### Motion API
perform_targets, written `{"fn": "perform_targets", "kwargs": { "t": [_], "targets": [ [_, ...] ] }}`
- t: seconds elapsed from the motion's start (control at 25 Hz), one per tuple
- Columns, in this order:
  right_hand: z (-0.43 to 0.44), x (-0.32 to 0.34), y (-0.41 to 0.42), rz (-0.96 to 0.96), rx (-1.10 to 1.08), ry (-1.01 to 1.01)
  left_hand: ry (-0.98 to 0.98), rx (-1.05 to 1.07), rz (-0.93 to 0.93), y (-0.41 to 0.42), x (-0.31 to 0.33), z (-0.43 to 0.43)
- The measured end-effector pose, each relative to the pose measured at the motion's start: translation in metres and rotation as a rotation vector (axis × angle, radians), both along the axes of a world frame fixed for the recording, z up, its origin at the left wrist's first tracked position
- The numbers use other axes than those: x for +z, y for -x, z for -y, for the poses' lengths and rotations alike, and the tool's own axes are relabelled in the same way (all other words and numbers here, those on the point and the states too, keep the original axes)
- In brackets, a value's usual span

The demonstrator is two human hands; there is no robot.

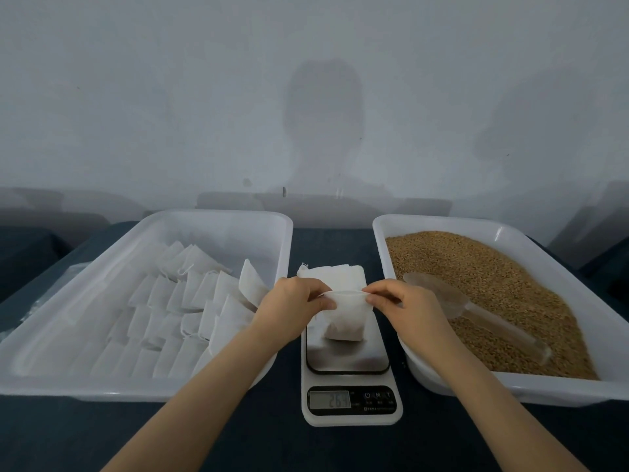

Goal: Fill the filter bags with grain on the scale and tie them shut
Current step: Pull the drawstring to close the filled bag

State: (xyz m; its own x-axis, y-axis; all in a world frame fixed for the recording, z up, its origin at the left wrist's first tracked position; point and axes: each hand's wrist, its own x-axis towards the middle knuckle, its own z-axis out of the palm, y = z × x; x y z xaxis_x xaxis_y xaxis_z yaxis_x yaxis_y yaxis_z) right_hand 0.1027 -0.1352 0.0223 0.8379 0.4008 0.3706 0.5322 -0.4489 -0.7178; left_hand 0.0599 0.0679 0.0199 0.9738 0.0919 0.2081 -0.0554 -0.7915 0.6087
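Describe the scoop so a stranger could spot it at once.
Find the white tray on the right, filled with brown grain. The scoop lies on that grain, bowl nearest the scale. It is the only clear plastic item among the grain.

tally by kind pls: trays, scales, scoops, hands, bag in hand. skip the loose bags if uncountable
Trays: 2, left tray, right tray
Scale: 1
Scoop: 1
Hands: 2, left hand, right hand
Held bag: 1
Total: 7
Loose bags in the left tray overlap too much to count.
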Motion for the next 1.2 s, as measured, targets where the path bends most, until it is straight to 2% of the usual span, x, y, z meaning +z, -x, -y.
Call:
{"fn": "perform_targets", "kwargs": {
  "t": [0.84,1.04,1.2],
  "targets": [
    [0.0004,0.0009,0.0003,-0.012,-0.009,0.013,0.016,-0.014,-0.011,0.0015,0.0000,-0.0001],
    [-0.0025,0.0007,0.0000,-0.007,-0.003,0.033,-0.030,-0.043,-0.060,0.0031,0.0026,0.0027],
    [-0.0023,0.0047,0.0044,0.000,0.089,-0.005,-0.005,-0.149,-0.210,-0.0015,0.0085,0.0060]
  ]
}}
